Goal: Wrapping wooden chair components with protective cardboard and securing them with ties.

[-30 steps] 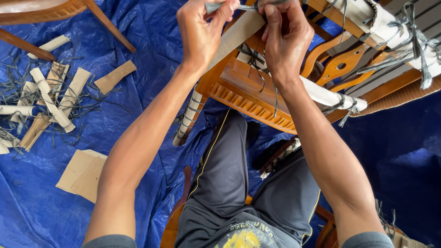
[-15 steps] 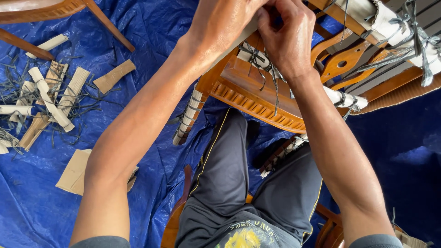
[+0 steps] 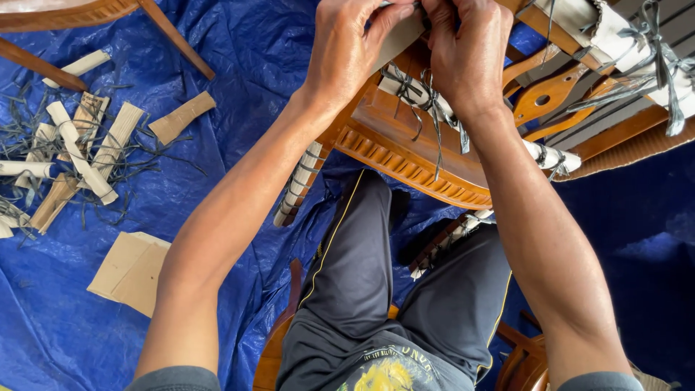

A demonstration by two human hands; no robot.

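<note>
Your left hand (image 3: 351, 47) and right hand (image 3: 467, 51) both pinch the cardboard wrap (image 3: 402, 36); the grey string (image 3: 433, 108) could slip loose if you pull unevenly.

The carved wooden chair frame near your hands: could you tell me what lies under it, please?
Under the carved wooden chair frame lie the blue tarpaulin and the person's dark-trousered legs. The tarpaulin directly beneath is covered by the frame.
</note>
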